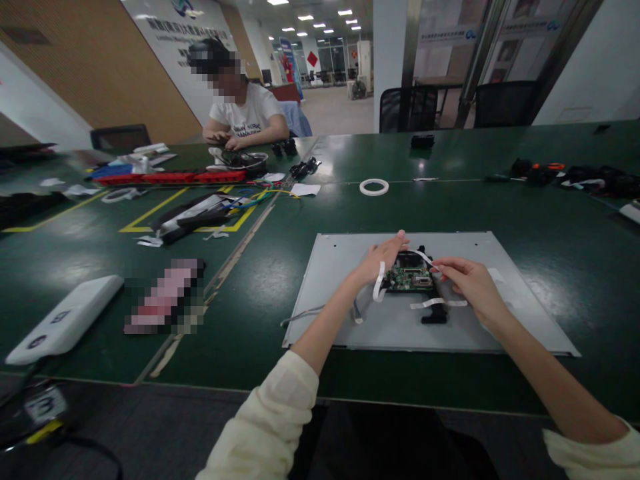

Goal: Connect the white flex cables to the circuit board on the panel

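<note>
A grey metal panel (345, 267) lies on the table in front of me, with a green circuit board (407, 279) on a black bracket (434, 313) near its middle. My left hand (383, 260) rests over the board's left and far side, fingers stretched out. Between thumb and fingers, my right hand (467, 280) pinches one end of a white tape strip (423, 256), which curves across the board's far edge. Another white strip (379, 283) hangs by my left hand. A third strip (437, 303) crosses the bracket. A grey cable (305, 313) runs out under my left forearm.
Beyond the panel sits a white tape roll (374, 187). To the left are a white power bank (67, 320), a blurred pink object (165, 297) and a black-and-white bundle with wires (195, 215). Another person (245, 113) sits across the green table (250, 280).
</note>
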A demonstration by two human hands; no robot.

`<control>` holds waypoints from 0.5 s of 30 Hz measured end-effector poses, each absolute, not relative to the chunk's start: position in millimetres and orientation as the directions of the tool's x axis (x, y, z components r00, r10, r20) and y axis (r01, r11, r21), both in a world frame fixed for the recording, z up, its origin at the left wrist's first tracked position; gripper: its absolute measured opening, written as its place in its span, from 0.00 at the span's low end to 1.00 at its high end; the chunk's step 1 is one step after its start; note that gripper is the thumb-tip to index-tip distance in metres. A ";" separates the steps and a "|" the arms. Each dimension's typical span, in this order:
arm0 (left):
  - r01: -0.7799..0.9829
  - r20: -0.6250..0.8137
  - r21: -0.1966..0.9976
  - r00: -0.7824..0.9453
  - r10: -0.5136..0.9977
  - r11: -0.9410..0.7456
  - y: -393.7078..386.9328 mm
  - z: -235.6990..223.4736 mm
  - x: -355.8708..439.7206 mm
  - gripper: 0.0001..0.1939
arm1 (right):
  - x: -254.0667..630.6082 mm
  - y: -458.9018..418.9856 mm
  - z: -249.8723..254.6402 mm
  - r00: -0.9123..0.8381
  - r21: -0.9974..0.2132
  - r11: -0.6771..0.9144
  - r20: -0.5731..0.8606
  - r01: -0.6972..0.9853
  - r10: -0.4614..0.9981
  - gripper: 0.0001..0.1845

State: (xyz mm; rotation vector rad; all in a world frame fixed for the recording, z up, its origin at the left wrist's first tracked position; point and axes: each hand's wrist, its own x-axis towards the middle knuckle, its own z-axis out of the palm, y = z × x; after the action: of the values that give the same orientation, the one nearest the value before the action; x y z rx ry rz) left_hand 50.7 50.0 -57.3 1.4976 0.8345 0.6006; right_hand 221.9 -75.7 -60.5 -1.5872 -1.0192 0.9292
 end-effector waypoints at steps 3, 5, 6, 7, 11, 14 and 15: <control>0.244 -0.079 0.967 0.572 0.817 -0.077 49.9 -56.7 52.0 0.28 | 223.3 -75.4 -61.9 0.354 -0.960 -0.129 -0.035 0.247 0.935 0.20; 0.277 -0.089 0.957 0.560 0.824 -0.085 51.0 -56.5 53.4 0.27 | 224.3 -74.6 -62.0 0.365 -0.939 -0.127 -0.002 0.318 0.931 0.20; 0.287 -0.094 0.954 0.555 0.826 -0.084 51.6 -56.4 54.2 0.27 | 224.7 -74.1 -61.9 0.371 -0.923 -0.127 0.019 0.364 0.928 0.20; 0.295 -0.096 0.952 0.551 0.829 -0.085 51.9 -56.4 54.8 0.27 | 225.0 -73.5 -61.8 0.376 -0.899 -0.125 0.047 0.420 0.925 0.19; 0.328 -0.088 0.937 0.550 0.831 -0.118 50.6 -55.5 56.1 0.28 | 223.9 -71.0 -61.8 0.326 -0.750 -0.107 0.150 0.652 0.933 0.14; 0.346 -0.098 0.931 0.551 0.829 -0.120 48.8 -54.2 56.4 0.28 | 220.8 -70.1 -61.7 0.286 -0.639 -0.136 0.137 0.757 0.948 0.10; 0.347 -0.102 0.931 0.550 0.829 -0.116 48.3 -53.6 56.5 0.27 | 219.5 -70.0 -61.3 0.285 -0.601 -0.153 0.130 0.785 0.950 0.09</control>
State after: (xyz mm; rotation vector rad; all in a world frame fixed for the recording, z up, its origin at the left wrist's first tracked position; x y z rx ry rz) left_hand 56.5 48.3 -53.6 1.7021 0.9926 0.5559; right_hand 219.5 -70.0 -61.3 -1.9876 -1.5477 0.3751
